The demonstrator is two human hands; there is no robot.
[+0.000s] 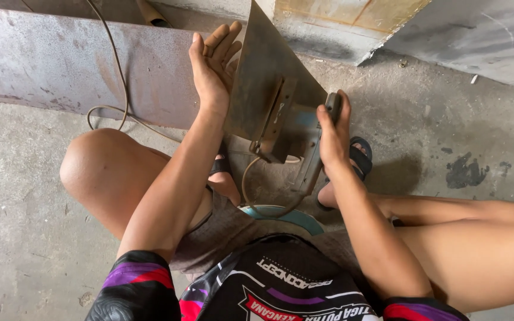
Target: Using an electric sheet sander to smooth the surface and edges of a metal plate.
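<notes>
Currently, near the frame's upper centre, I brace my left hand [212,65] flat and open against the rusty metal plate [269,77], right hand [332,128] clamped on its handle [315,156], work apparently midway.

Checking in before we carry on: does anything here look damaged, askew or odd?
The flat grey metal plate is rusty and stained and stands tilted, the left hand flat against it, the right hand gripping its bar-shaped metal handle. Nothing looks broken.
</notes>
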